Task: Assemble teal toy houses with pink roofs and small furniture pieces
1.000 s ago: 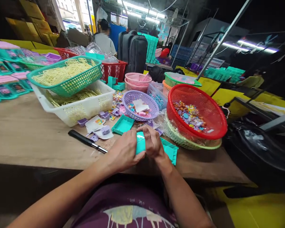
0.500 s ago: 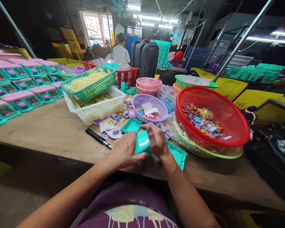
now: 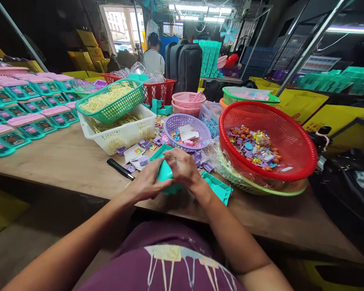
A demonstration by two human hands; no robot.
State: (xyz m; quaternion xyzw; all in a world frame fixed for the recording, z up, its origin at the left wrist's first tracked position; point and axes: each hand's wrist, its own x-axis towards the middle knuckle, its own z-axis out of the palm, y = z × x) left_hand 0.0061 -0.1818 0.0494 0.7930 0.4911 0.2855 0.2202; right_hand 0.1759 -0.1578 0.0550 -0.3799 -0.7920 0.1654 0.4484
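Note:
Between my two hands, over the table's front edge, is a glossy turquoise plastic part [image 3: 165, 171], mostly covered by fingers. My left hand [image 3: 147, 180] grips its left side, thumb lying along the front. From the right, my right hand [image 3: 183, 169] wraps over its top, fingers bent. A turquoise tray-like piece [image 3: 159, 152] lies just behind, and another turquoise plastic piece [image 3: 219, 188] rests right of my right wrist. Left of my left hand lies a black-handled tool [image 3: 120, 169], its metal end running toward my hand.
A purple basket [image 3: 172, 121] of small parts stands behind my hands. At right a large red basket [image 3: 291, 133] tilts on a green one. At left are a white bin [image 3: 124, 135] under a green basket [image 3: 121, 104] and rows of pink-lidded boxes [image 3: 27, 117]. A person [image 3: 153, 60] sits behind.
Both hands and the turquoise part have shifted slightly left in view. My right hand has closed further over the part, and less of it shows.

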